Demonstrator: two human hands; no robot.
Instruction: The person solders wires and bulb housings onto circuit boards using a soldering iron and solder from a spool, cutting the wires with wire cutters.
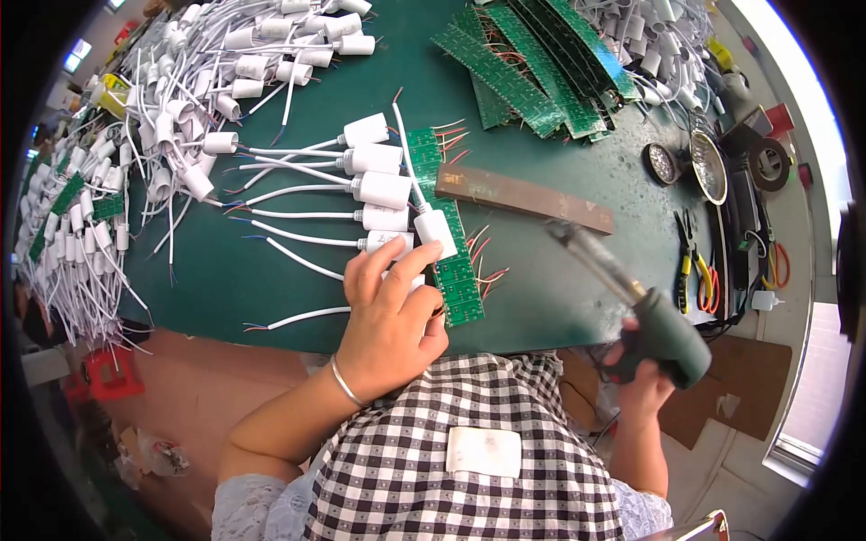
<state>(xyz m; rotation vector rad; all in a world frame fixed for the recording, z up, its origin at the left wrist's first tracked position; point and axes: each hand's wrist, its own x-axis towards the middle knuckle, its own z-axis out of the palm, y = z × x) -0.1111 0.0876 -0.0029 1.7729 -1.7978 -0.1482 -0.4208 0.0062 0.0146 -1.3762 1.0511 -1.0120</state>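
My left hand (390, 302) is bent over a row of white cylindrical lamp holders (381, 190) with white cables. Its fingers curl round a holder mostly hidden beneath them, while the index fingertip touches a tilted lamp holder (435, 227). That one lies across a green circuit board strip (464, 293), which has thin red and white wires along its right side. Off to the right, my right hand (645, 383) grips a dark green soldering gun (672, 338). Its blurred metal tip points up and left, apart from the board.
A brown metal bar (523, 198) lies against the strip. Stacked circuit boards (532, 77) are at the back, with heaps of lamp holders (248, 68) at left. Along the right stand a round tin (661, 164), an oval metal dish (709, 169), pliers (687, 261) and a tape roll (769, 164).
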